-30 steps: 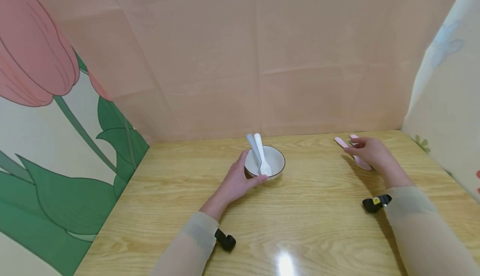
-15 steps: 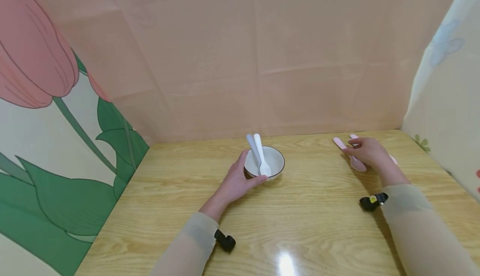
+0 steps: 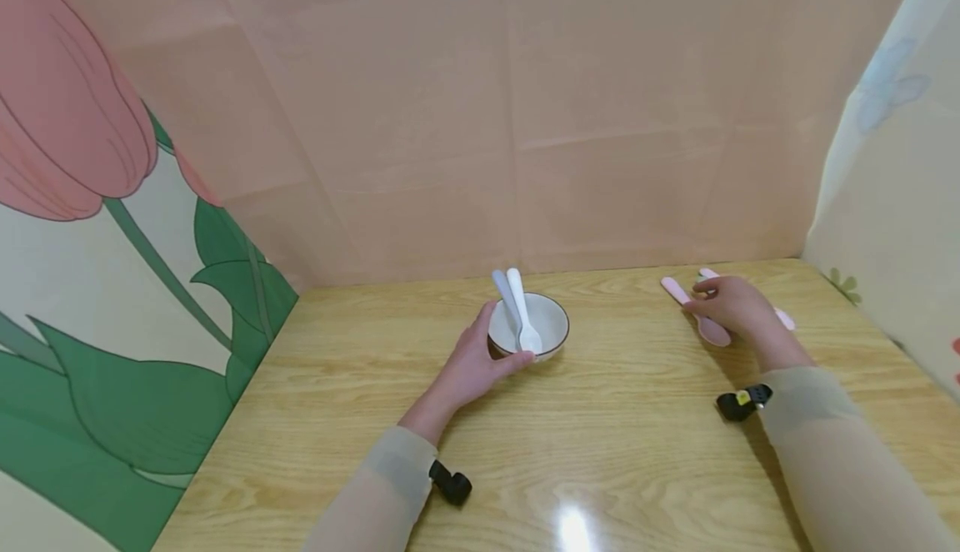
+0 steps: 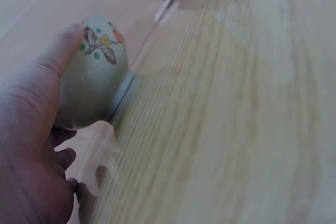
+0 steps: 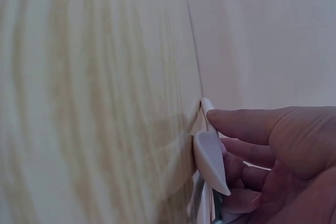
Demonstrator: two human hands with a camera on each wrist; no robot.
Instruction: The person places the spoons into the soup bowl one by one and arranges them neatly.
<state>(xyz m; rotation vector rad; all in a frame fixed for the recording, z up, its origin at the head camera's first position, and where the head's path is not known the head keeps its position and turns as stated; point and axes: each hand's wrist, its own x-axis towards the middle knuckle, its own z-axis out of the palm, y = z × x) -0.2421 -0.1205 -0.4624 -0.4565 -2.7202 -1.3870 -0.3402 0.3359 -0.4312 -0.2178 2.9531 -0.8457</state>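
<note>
A person in pale sleeves is working with both hands at a wood-grain desk (image 3: 615,427). The left hand (image 3: 472,360) is gripping a white, dark-rimmed bowl (image 3: 551,323), its thumb curling over the near edge and its fingers spreading around the left side. The bowl is standing upright toward the back of the desk; in the left wrist view, its outer wall is showing a leaf-and-dot pattern. A white spoon (image 3: 522,308) and a pale blue spoon (image 3: 506,293) are leaning side by side inside, their handles rising past the far rim. Well apart from the bowl, near the back right of the desk, the right hand (image 3: 738,306) is closing narrowly, pinching a pink spoon (image 3: 712,333) by its handle between thumb and fingers. A second pink spoon (image 3: 784,318) is lying just beyond, its middle hiding behind that hand. Both wrists are carrying small black devices (image 3: 451,483). Behind the desk, a creased pinkish backdrop (image 3: 412,118) is hanging, while a panel of large pink tulips (image 3: 67,93) is filling the left side and a cream panel (image 3: 900,227) is lining the right.
</note>
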